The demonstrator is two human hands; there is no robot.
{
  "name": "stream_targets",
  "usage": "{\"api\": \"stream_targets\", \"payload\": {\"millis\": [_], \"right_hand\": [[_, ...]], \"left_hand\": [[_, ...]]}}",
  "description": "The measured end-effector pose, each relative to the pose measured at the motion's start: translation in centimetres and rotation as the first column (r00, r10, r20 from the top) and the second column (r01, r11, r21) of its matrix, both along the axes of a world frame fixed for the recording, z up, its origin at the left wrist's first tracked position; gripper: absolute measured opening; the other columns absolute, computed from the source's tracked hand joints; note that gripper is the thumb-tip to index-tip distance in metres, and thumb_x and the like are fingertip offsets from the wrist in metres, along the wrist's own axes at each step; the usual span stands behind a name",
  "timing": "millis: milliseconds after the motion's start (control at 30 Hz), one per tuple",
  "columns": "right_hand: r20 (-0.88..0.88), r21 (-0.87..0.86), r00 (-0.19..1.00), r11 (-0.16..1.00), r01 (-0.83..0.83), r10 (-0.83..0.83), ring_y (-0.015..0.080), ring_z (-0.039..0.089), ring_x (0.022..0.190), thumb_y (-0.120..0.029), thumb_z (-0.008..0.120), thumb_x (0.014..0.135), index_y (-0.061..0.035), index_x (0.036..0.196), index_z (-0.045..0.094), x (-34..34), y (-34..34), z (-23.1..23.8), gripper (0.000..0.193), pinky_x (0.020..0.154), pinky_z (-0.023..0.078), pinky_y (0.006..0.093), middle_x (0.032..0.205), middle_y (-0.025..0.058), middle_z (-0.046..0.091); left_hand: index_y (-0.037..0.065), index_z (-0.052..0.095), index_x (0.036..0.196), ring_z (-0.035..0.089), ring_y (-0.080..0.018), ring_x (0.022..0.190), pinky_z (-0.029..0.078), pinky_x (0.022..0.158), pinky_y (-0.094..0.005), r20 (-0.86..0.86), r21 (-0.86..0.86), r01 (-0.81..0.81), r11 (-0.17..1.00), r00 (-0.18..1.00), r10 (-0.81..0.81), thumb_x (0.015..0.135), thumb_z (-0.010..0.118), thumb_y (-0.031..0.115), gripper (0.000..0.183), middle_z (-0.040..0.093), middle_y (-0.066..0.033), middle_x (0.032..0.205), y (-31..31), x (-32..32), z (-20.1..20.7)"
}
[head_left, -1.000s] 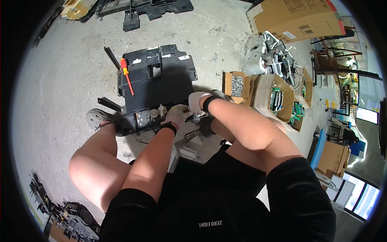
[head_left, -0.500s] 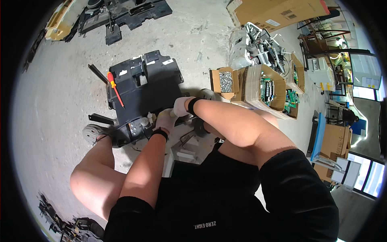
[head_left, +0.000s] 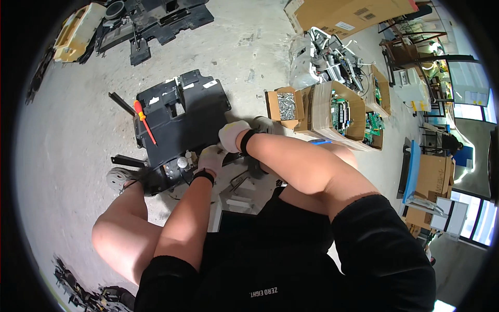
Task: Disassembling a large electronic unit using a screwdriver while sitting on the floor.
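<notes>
A large flat black plastic machine panel (head_left: 195,117) lies on the floor between my feet. A screwdriver (head_left: 144,125) with a red and yellow handle and red shaft rests across its left part. At the panel's near edge is a mechanical section with a pale round part (head_left: 182,163). My left hand (head_left: 211,158), in a white glove, is curled beside that part; its fingertips are hidden. Just right of it, my right hand (head_left: 233,136), also gloved, is closed at the panel's near right edge. What either hand grips is too small or covered to make out.
Right of the panel stand a small carton of screws (head_left: 286,106), a larger carton of circuit boards (head_left: 332,112) and a bag of metal parts (head_left: 332,60). Black machine parts (head_left: 171,23) and a yellowish tray (head_left: 79,32) lie at the far left.
The view has shifted a little. Both hands stay close together at the panel's near edge, the right hand slightly more to the left. The screwdriver still lies on the panel.
</notes>
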State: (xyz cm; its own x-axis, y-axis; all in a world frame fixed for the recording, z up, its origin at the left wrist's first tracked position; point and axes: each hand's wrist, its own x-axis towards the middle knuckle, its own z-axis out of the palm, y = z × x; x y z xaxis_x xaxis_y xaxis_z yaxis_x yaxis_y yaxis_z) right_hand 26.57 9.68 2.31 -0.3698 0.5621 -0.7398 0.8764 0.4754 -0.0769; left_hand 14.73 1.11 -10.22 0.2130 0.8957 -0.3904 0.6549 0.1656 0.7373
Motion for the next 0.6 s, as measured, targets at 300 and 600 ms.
{"api": "stream_targets", "payload": {"millis": [300,600], "right_hand": [[-0.003,-0.042,0.995,0.994,-0.100,0.100,0.0298,0.072,0.099,-0.028,0.067,0.080,-0.0070,0.103,0.077,0.1,0.6,1.2,0.033,0.081,0.056,0.0410,0.105,0.0155,0.074],[-0.056,-0.150,0.997,0.986,-0.067,0.059,0.0337,0.072,0.096,-0.014,0.066,0.067,-0.0011,0.102,0.075,0.5,2.8,-1.5,0.039,0.077,0.057,0.0439,0.099,0.0208,0.073]], "left_hand": [[0.007,0.072,0.105,0.064,-0.0394,0.103,0.051,0.087,-0.0469,0.023,0.042,-0.081,0.996,0.996,0.080,0.091,0.061,0.034,0.032,0.070,-0.0200,0.105,-0.3,0.1,0.2],[-0.001,0.066,0.103,0.066,-0.0371,0.092,0.051,0.080,-0.0404,0.203,0.187,-0.297,0.937,0.944,0.259,0.094,0.061,0.021,0.025,0.069,-0.0204,0.095,0.1,0.7,-0.3]]}}
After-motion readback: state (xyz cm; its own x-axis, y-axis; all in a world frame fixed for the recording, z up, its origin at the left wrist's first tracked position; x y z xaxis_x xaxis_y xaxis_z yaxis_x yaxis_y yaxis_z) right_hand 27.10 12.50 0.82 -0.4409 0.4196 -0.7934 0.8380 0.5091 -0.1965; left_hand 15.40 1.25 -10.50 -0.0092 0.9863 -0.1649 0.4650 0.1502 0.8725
